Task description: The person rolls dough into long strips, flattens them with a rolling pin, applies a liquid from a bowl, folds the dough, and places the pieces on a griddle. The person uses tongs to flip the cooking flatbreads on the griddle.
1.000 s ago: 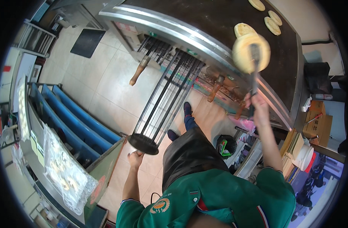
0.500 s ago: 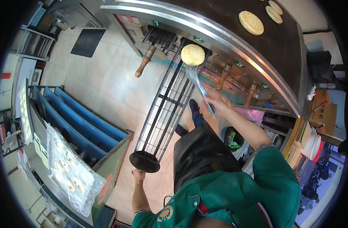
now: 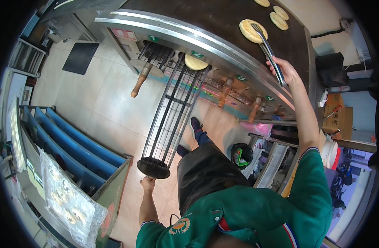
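Note:
My right hand (image 3: 285, 71) is closed around metal tongs (image 3: 267, 49). Their tips rest on a round flatbread (image 3: 248, 32) on the dark griddle (image 3: 206, 17). Below the griddle's edge, a long wire grill rack (image 3: 173, 105) is pulled out of its slot. Another flatbread (image 3: 195, 63) lies on the rack's far end, partly under the metal edge. My left hand (image 3: 147, 183) grips the rack's near end, just behind its round black end plate (image 3: 154, 167); the plate hides part of the fingers and the handle.
More flatbreads (image 3: 279, 20) lie farther back on the griddle. Other rack slots with wooden handles (image 3: 140, 80) line the oven front. At left stands a cart with blue dividers (image 3: 69, 144) and a plastic-covered tray (image 3: 69, 202). A bin (image 3: 241, 156) sits right of my apron.
My right hand has moved up with the tongs from the flatbread on the rack to one on the griddle. The rack flatbread now sits farther in, under the edge.

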Motion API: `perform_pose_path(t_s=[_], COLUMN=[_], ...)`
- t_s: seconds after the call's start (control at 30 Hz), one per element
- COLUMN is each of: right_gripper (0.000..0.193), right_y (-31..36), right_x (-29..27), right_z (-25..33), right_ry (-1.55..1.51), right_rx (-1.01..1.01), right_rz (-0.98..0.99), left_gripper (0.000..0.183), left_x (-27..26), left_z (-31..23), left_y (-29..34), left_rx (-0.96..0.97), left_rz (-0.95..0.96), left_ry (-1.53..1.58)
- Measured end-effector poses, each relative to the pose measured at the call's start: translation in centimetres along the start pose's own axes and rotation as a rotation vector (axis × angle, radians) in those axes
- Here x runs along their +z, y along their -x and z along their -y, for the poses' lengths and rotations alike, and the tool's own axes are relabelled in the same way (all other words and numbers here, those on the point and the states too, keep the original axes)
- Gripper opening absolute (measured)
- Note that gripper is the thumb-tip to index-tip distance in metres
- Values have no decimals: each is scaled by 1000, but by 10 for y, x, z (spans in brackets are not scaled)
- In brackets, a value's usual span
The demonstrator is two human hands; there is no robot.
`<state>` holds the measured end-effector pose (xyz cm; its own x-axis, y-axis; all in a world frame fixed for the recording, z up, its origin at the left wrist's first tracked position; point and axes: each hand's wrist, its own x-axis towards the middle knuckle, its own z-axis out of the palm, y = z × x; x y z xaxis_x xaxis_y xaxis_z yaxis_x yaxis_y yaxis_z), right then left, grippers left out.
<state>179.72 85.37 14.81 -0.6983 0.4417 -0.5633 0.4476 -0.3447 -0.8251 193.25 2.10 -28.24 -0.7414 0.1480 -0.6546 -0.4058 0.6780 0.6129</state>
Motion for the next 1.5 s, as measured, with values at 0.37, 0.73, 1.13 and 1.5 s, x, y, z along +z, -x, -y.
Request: perform_pose_path(t_s=[0.37,0.73,1.13,1.5], right_gripper=[20,18,34,37], right_y=[67,119,-149,14], right_x=[172,57,-186,26], right_z=[-270,-250,88,-47], right_ry=[-80,33,-205,-14], right_rx=[-84,466,-53,-401], right_rz=[188,492,-154,143], left_gripper=[23,48,62,37], left_x=[-36,-32,-31,-30], left_z=[-60,-68,-119,-117], left_y=[29,40,17,22], left_rx=[-109,138,-189,-125], left_rz=[-34,-156,-34,-46], left_ry=[-289,-226,-188,-656])
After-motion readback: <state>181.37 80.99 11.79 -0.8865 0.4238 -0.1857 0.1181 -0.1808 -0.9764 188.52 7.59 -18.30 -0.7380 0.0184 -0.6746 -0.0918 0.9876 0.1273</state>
